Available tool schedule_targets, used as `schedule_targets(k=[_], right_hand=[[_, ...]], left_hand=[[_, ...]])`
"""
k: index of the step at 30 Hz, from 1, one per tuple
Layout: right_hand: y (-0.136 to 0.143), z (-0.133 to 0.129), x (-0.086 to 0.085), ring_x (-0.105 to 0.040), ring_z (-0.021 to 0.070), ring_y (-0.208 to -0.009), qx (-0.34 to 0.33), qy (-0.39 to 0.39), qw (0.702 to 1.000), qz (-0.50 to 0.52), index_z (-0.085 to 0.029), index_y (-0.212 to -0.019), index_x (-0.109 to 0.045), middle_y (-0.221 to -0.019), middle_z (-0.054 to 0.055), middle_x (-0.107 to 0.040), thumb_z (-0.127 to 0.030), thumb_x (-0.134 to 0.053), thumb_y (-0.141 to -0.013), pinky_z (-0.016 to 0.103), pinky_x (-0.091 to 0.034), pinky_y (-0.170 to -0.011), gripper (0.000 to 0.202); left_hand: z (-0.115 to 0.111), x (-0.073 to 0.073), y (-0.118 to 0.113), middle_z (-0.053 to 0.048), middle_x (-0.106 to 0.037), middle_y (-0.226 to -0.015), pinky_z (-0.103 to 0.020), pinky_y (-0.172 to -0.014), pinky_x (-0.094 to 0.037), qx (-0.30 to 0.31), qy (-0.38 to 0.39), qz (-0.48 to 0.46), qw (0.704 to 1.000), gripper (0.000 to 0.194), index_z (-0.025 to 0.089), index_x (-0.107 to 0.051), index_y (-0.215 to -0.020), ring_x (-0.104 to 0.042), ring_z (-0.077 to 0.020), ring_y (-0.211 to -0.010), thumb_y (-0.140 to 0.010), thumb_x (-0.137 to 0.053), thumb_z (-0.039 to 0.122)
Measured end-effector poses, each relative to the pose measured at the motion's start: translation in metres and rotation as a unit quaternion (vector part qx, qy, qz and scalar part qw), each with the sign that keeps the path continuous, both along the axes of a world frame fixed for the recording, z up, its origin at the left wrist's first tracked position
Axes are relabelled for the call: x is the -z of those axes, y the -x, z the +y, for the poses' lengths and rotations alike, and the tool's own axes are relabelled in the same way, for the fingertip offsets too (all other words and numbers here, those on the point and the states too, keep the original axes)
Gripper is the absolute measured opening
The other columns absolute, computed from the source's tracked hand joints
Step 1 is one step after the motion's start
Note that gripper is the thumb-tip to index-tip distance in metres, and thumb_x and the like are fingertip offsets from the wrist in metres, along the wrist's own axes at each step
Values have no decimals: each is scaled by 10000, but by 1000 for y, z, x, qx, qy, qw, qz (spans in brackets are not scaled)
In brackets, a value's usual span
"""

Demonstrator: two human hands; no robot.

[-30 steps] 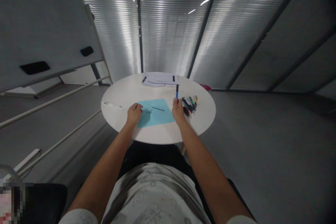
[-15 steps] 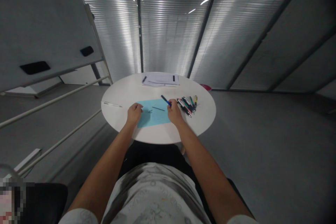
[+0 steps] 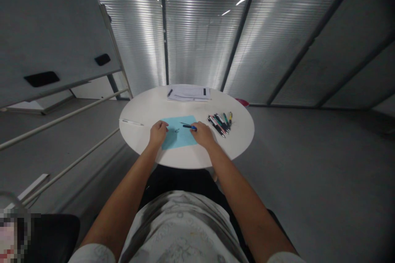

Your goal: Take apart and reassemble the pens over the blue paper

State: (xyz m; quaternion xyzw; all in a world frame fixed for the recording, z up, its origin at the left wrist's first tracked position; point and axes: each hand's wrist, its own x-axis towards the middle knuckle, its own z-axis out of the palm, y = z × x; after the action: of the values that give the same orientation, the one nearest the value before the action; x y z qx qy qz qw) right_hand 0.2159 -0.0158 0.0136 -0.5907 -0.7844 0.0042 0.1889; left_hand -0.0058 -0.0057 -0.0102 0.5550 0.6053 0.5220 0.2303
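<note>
A sheet of light blue paper [image 3: 177,141] lies on the round white table [image 3: 148,107] in front of me. My left hand [image 3: 158,132] rests at the sheet's left edge, fingers loosely curled, with a gap between thumb and forefinger and nothing visible in it. In my right hand [image 3: 203,133], at the right edge, a dark blue pen [image 3: 187,126] is gripped, pointing left across the paper. Just behind it shows part of a thin dark rod [image 3: 182,123], like a pen refill. Small dark bits [image 3: 177,130], too small to name, lie mid-sheet.
Several pens [image 3: 220,124] lie in a group to the right. A white pen [image 3: 132,122] is near the table's left edge. Stacked papers [image 3: 188,93] sit at the back. On the left stands a whiteboard frame [image 3: 68,119].
The blue pen has swung from pointing up and away to lying nearly level over the paper, its tip now lower. My right hand has turned with it; my left hand stays put.
</note>
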Motion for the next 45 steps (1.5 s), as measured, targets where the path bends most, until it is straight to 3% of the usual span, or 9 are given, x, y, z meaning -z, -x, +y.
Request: schedule_targets(k=[3,8,13,24,35,45], right_hand=[[0,0,0,-581,215,-1028,19,0,1000,-10,-258,-1232,-612,-1103,77,-640,-328,-507,-936,316,-400,-872,322],[0,-2,-2,-584,223,-1019,51,14,998,-36,-237,-1104,-669,-1059,82,-636,-339,-491,-943,324,-409,-858,261],[1,-4,-4,-576,214,-1047,76,5,997,-21,-263,-1270,-592,-1167,89,-594,-338,-478,-952,308,-413,-873,346],[-1,0,0,-582,230,-1007,95,6,995,-19,-232,-1086,-677,-1069,94,-635,-301,-505,-944,319,-423,-821,234],[-2,5,4,-563,213,-1052,90,-33,994,46,-185,-1126,-594,-1129,105,-626,-219,-452,-961,300,-397,-866,220],[-1,3,-1,-582,196,-978,55,-48,992,100,-214,-1111,-569,-992,43,-694,-124,-447,-921,284,-380,-832,243]], left_hand=[[1,0,0,-5,-620,-619,-269,-612,-400,-3,2,3,1000,264,193,-660,-775,-572,-160,-631,-807,-414,284],[0,0,-1,-8,-621,-621,-269,-606,-402,-5,12,5,1000,270,191,-662,-781,-573,-162,-628,-806,-413,289],[0,0,-1,-8,-621,-623,-268,-599,-396,-5,7,3,1000,271,191,-660,-784,-566,-163,-624,-803,-412,299],[0,0,-2,-11,-619,-617,-266,-586,-388,-5,17,-2,1000,273,189,-663,-783,-565,-163,-613,-790,-421,315],[-1,0,-1,-13,-621,-627,-274,-625,-400,-2,0,19,1000,284,191,-659,-778,-575,-167,-649,-807,-405,314],[0,0,-2,-11,-630,-646,-267,-637,-419,24,-8,-1,1000,268,192,-678,-796,-589,-165,-676,-797,-442,319]])
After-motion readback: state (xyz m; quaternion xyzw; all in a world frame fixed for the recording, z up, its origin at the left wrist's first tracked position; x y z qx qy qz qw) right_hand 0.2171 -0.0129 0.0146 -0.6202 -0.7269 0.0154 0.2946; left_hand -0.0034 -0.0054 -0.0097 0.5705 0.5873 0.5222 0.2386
